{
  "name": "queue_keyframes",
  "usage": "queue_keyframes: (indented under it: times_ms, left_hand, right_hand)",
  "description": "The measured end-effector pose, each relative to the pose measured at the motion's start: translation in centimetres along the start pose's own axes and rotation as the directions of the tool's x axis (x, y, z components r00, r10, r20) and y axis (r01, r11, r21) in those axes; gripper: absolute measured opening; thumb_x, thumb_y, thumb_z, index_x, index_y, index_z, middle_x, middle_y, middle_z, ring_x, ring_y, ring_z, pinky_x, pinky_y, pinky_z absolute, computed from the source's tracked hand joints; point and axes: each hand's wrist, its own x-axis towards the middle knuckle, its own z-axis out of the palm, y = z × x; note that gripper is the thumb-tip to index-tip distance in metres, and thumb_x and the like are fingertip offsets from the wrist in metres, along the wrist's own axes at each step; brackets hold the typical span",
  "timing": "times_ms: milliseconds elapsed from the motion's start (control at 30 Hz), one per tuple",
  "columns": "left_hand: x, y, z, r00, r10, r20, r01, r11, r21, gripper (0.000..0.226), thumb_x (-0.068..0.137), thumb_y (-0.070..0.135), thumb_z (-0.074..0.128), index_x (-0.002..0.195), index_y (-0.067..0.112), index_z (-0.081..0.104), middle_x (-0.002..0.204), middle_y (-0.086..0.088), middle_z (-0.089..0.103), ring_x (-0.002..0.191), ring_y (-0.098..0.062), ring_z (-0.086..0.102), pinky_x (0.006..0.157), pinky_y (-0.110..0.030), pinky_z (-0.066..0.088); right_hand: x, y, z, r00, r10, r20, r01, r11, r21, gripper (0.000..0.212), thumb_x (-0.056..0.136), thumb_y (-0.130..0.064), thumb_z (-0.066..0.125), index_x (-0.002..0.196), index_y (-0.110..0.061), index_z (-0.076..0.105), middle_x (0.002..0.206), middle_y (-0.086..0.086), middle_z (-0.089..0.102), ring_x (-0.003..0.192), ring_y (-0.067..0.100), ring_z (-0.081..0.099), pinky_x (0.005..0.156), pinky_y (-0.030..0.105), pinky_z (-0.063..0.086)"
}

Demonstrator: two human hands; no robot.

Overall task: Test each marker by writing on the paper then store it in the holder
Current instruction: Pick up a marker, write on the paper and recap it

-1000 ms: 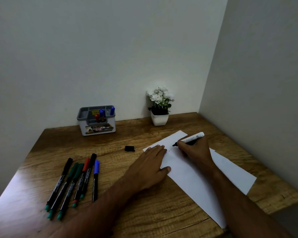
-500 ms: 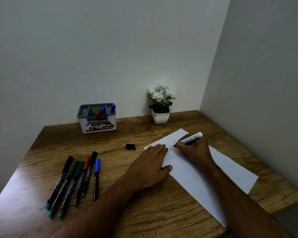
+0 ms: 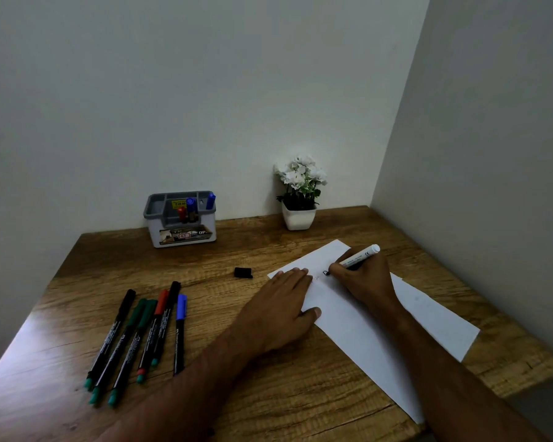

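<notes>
My right hand (image 3: 363,280) grips a white-barrelled marker (image 3: 361,256) with its tip on the white paper (image 3: 364,327), where a small black mark (image 3: 325,273) shows. My left hand (image 3: 278,311) lies flat on the paper's left edge with straight fingers. The marker's black cap (image 3: 243,272) lies on the desk left of the paper. Several capped markers (image 3: 141,336) lie in a row at the front left. The grey holder (image 3: 181,218) stands at the back wall with a red and two blue markers in it.
A small white pot of white flowers (image 3: 299,194) stands at the back, right of the holder. Walls close the wooden desk (image 3: 268,393) in at the back and on the right. The paper's near corner reaches the desk's front edge.
My right hand has shifted the marker tip slightly on the paper, and a small black mark now shows there. My left hand has stayed flat on the sheet.
</notes>
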Motion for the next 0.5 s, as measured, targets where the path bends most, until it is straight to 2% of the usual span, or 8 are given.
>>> queue_keyframes:
  times_ms: [200, 400, 500]
  left_hand:
    - [0.04, -0.24, 0.18, 1.000, 0.010, -0.011, -0.010, 1.000, 0.000, 0.071, 0.098, 0.055, 0.034, 0.156, 0.021, 0.010, 0.164, 0.004, 0.005, 0.149, -0.008, 0.001, 0.113, -0.022, -0.007]
    - [0.11, -0.26, 0.28, 1.000, 0.005, -0.014, -0.005, 1.000, -0.001, 0.071, 0.098, 0.055, 0.034, 0.156, 0.021, 0.010, 0.164, 0.004, 0.005, 0.149, -0.008, 0.001, 0.112, -0.022, -0.008]
    - [0.10, -0.20, 0.20, 1.000, 0.004, -0.010, -0.004, 1.000, 0.001, 0.071, 0.098, 0.055, 0.034, 0.156, 0.021, 0.010, 0.164, 0.004, 0.004, 0.149, -0.008, 0.001, 0.113, -0.022, -0.008]
  right_hand:
    - [0.19, 0.25, 0.10, 0.998, 0.030, -0.049, -0.028, 0.999, 0.040, 0.018, 0.081, -0.014, 0.081, 0.073, -0.022, 0.067, 0.075, -0.003, 0.071, 0.069, 0.010, 0.071, 0.060, 0.018, 0.057]
    - [0.17, 0.21, 0.14, 0.998, 0.046, -0.039, -0.045, 0.998, 0.035, 0.022, 0.081, -0.014, 0.082, 0.071, -0.024, 0.065, 0.073, -0.005, 0.069, 0.067, 0.007, 0.070, 0.056, 0.014, 0.054]
    - [0.46, 0.56, 0.18, 0.998, 0.048, -0.041, -0.047, 0.998, 0.031, 0.015, 0.080, -0.014, 0.081, 0.073, -0.017, 0.069, 0.072, -0.001, 0.070, 0.064, 0.008, 0.070, 0.052, 0.014, 0.051]
